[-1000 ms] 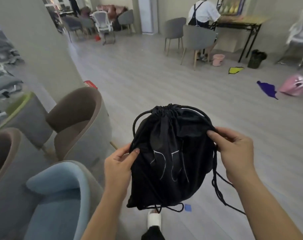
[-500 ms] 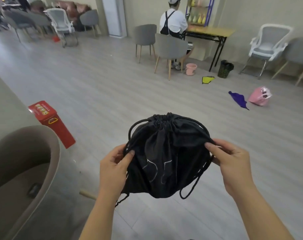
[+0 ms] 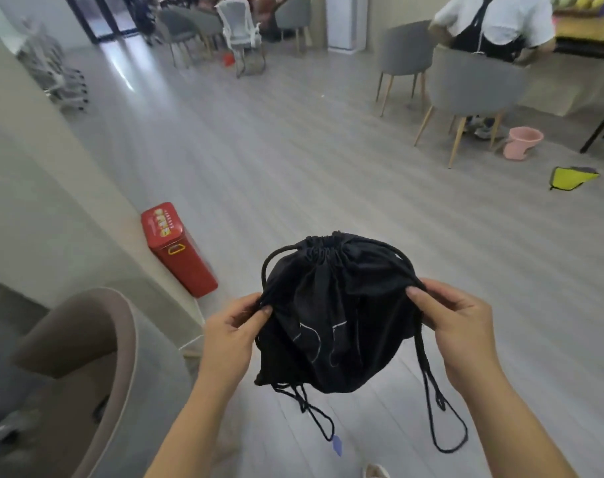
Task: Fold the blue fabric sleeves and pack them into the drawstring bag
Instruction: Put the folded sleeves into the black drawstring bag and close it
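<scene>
Fingers [image 3: 255,313] of the left hand [image 3: 229,334] pinch the left edge of the drawstring bag [image 3: 338,315], where a cord runs down. The right hand [image 3: 462,326] has its fingers [image 3: 428,298] curled round the right edge and the cord there. The one black bag is held up between the two hands, above the near part of the floor [image 3: 293,167], with its gathered mouth drawn closed at the top.

Pale grey planks cover the floor of a wide room. A plain wall [image 3: 34,201] runs along the floor's left edge. One brown and grey armchair [image 3: 86,357] fills the near left corner. Two grey chairs on wooden legs [image 3: 473,84] [image 3: 404,53] stand toward the far right; a person in a white top [image 3: 493,22] sits on the nearer one, with their back to the camera. One white chair [image 3: 240,29] stands at the far edge among more grey ones, too blurred to count.

One red box [image 3: 176,246] stands against the wall's foot. One pink basin [image 3: 521,143] sits beside the occupied chair's legs, and one yellow cloth [image 3: 569,177] lies near the right edge. Two cord loops [image 3: 445,426] [image 3: 317,415] hang below the bag, with a small blue tag [image 3: 336,445] at the end of the left one.
</scene>
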Demonstrator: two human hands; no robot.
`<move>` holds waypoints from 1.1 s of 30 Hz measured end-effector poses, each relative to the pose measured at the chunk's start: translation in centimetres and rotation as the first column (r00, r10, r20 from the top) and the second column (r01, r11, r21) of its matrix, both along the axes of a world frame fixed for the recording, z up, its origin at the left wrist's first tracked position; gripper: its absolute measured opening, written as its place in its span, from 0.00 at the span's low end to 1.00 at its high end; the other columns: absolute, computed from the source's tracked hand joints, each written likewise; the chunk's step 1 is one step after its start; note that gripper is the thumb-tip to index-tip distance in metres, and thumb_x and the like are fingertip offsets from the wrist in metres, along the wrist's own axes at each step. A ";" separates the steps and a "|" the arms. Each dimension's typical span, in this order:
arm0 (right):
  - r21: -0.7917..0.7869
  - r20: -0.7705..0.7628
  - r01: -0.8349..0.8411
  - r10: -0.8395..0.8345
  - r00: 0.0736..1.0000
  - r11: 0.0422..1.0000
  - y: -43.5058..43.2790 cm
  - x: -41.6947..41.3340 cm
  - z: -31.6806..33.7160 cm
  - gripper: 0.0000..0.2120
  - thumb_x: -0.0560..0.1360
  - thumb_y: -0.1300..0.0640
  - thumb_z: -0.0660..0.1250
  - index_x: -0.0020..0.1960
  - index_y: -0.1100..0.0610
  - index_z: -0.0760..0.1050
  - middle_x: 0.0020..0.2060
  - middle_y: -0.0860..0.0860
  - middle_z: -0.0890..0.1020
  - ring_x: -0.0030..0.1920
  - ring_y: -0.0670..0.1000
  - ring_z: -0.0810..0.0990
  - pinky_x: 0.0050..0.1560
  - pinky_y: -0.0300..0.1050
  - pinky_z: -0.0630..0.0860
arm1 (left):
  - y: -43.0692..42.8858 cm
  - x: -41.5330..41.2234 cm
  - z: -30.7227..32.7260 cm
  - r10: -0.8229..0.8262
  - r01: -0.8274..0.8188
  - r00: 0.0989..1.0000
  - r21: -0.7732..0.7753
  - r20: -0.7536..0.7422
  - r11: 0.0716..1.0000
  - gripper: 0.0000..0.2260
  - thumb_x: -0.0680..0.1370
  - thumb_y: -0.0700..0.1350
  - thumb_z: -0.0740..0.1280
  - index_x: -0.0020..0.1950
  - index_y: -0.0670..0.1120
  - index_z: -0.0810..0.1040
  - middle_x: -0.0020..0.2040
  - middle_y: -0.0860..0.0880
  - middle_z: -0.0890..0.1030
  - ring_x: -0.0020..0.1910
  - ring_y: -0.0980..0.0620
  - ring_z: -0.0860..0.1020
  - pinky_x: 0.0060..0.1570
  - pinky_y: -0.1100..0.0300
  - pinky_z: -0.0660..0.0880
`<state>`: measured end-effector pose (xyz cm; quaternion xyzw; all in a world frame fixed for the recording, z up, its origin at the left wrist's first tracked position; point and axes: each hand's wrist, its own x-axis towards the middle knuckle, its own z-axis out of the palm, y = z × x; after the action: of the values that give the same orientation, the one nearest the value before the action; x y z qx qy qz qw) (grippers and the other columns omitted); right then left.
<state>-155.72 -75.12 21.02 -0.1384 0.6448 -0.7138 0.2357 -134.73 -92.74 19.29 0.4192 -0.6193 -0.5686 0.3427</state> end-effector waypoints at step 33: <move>0.034 -0.006 -0.375 0.375 0.927 0.926 -90.0 -35.5 -2.0 0.07 0.76 0.64 0.71 0.46 0.56 0.86 0.40 0.56 0.87 0.36 0.55 0.85 0.29 0.45 0.78 | -78.2 -31.6 -1.5 0.486 -0.483 0.874 0.084 -0.010 0.871 0.11 0.77 0.35 0.70 0.50 0.51 0.83 0.39 0.52 0.86 0.40 0.58 0.85 0.37 0.69 0.77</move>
<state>-191.19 -165.10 19.01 -0.2597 0.6191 -0.6444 0.3661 -166.28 -170.92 17.82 0.5655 -0.4661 -0.4951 0.4667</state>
